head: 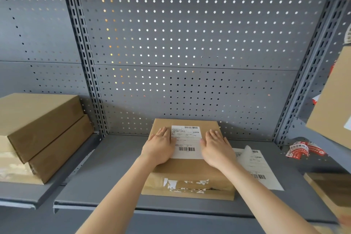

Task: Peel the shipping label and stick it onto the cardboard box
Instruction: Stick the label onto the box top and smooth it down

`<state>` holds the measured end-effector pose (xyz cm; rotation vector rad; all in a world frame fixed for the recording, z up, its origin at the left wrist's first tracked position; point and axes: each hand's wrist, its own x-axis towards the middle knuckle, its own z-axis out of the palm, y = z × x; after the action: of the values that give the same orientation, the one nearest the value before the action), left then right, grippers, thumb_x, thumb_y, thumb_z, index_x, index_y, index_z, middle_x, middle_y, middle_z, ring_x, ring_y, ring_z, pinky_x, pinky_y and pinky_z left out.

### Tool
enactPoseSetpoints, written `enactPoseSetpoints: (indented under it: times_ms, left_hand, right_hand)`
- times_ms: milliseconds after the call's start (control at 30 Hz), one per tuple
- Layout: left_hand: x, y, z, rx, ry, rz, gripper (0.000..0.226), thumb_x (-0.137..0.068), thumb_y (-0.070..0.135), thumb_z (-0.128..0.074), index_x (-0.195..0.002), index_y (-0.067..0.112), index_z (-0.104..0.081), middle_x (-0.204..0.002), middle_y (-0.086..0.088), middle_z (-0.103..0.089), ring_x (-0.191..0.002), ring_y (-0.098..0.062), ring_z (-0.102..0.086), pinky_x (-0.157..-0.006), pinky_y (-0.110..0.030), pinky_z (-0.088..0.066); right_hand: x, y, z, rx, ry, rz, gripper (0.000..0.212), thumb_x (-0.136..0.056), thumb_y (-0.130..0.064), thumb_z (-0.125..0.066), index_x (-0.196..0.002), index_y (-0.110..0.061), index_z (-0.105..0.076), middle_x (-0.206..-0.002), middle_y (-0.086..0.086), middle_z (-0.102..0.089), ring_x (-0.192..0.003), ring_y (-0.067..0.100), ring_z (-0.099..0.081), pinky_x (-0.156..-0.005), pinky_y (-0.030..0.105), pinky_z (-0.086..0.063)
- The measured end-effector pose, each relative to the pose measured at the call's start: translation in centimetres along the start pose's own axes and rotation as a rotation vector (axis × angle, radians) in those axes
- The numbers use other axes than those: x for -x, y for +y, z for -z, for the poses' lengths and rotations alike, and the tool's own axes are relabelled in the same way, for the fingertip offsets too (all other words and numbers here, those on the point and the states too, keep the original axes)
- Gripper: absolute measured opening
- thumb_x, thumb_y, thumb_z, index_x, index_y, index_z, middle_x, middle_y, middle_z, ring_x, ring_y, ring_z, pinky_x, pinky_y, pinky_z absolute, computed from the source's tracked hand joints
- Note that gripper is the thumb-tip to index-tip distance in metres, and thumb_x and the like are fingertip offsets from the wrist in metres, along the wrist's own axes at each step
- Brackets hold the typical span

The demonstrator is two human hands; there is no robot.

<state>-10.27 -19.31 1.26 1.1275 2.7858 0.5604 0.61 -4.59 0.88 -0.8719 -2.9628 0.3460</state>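
A brown cardboard box [190, 173] lies flat on the grey shelf, its near edge marked by torn white tape. A white shipping label [187, 141] with barcodes lies on the box's top. My left hand [159, 146] rests flat on the label's left edge, fingers spread. My right hand [217, 147] presses flat on the label's right edge. Neither hand holds anything. To the right of the box, a white label sheet [256, 165] with one corner curled up lies on the shelf.
Two stacked cardboard boxes [41, 133] sit on the shelf at left. Red-and-white stickers [303, 150] lie at the back right. Another box [334, 104] hangs into view at the right edge, and a flat box [330, 188] lies below it. A grey pegboard [190, 43] forms the back wall.
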Motion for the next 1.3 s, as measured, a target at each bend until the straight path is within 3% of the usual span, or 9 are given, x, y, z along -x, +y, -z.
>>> enactPoseSetpoints:
  times_ms: [233,633,833,1000,1300]
  left_hand:
    - [0.8,1.5,-1.5,-0.082,-0.001,0.098,0.077,-0.094,0.057,-0.022,-0.152,0.01,-0.002,-0.162,-0.005,-0.002,-0.149,-0.015,0.001,-0.121,-0.037,-0.002]
    - [1.6,2.1,-1.5,-0.132,-0.003,0.117,0.082,-0.092,0.062,-0.02,-0.152,0.009,0.001,-0.162,-0.006,0.001,-0.149,-0.015,0.004,-0.12,-0.036,0.002]
    - [1.1,1.2,-1.2,-0.152,-0.023,0.059,0.076,-0.095,0.057,-0.021,-0.152,0.009,-0.006,-0.162,-0.007,-0.004,-0.149,-0.016,-0.001,-0.121,-0.037,-0.006]
    - [1.5,-0.1,-0.3,-0.116,-0.06,-0.013,0.062,-0.1,0.043,-0.021,-0.152,0.012,-0.006,-0.162,-0.003,-0.004,-0.148,-0.014,-0.003,-0.12,-0.032,-0.004]
    - [2.3,-0.3,0.3,-0.047,-0.048,-0.079,0.05,-0.104,0.026,-0.019,-0.151,0.01,-0.014,-0.161,-0.003,-0.012,-0.148,-0.016,-0.009,-0.118,-0.029,-0.007]
  right_hand:
    - [1.3,-1.1,-0.3,0.052,0.028,-0.034,0.077,-0.095,-0.058,-0.015,-0.151,-0.005,-0.008,-0.161,0.011,-0.003,-0.149,0.022,0.0,-0.121,0.041,-0.003]
    - [1.8,-1.6,-0.7,0.06,0.088,-0.056,0.089,-0.089,-0.068,-0.018,-0.15,-0.004,-0.011,-0.16,0.011,-0.01,-0.148,0.023,-0.006,-0.121,0.041,-0.007]
    - [1.6,-0.8,-0.3,0.066,0.041,-0.01,0.074,-0.096,-0.055,-0.019,-0.151,-0.006,-0.013,-0.161,0.009,-0.009,-0.149,0.02,-0.005,-0.121,0.038,-0.006]
    - [1.7,0.4,0.1,0.041,0.009,0.053,0.057,-0.102,-0.037,-0.015,-0.151,-0.01,-0.013,-0.161,0.006,-0.007,-0.149,0.018,-0.004,-0.12,0.034,-0.007]
    - [1.8,0.7,0.1,0.013,0.002,0.056,0.053,-0.103,-0.03,-0.015,-0.151,-0.008,-0.011,-0.161,0.008,-0.004,-0.149,0.02,-0.002,-0.121,0.036,-0.007]
